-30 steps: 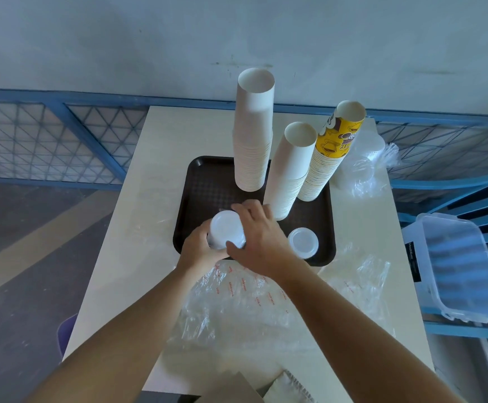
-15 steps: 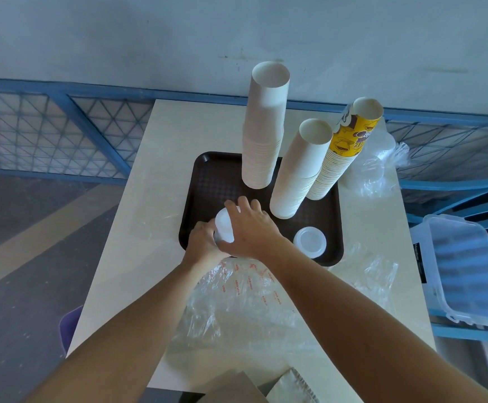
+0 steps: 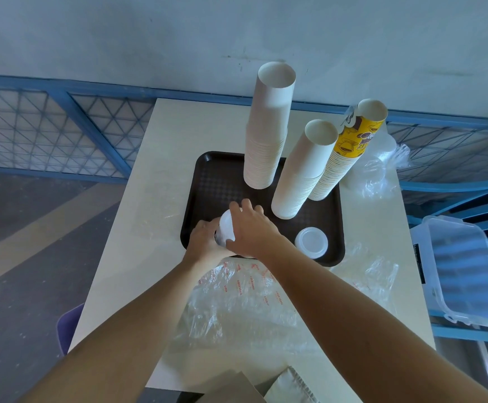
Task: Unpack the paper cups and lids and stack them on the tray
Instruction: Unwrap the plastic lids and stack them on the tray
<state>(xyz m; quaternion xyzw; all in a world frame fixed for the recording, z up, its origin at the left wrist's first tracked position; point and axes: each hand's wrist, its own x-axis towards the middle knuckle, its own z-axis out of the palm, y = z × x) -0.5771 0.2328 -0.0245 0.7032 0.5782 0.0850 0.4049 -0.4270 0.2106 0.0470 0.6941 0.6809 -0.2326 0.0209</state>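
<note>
- Head view. Lids [image 3: 226, 228] are over the tray [image 3: 191, 199], at its 8 o'clock corner. The stack is tilted, with its top face turned toward 10 o'clock.
- Left hand [image 3: 205, 241] wraps the stack's lower part from 8 o'clock. Right hand [image 3: 251, 228] curls over it from 3 o'clock, fingers across the top. Both hands hold the lids; neither is free.
- Whether the stack's foot touches the tray is hidden by the hands; cannot tell.
- Lid pile [image 3: 311, 242] sits flat at the tray's 5 o'clock. Cups [image 3: 269, 126] stand in three stacks from 12 to 2 o'clock, and two of them lean toward 1 o'clock.
- Wrapper [image 3: 237, 301] lies on the table [image 3: 149, 184] at 6 o'clock, just beside the tray's near rim.
- Step, as judged: stand the lids upright on the bare tray at 8 o'clock.
- Method: bring the stack vertical first and seat its foot flat. Release the lower hand, steady the top with the upper hand, then let go.
- Risk: a loose stack may slide apart if released while tilted.
- Risk: the leaning cups are near the right hand, so withdraw toward 6 o'clock.
</note>
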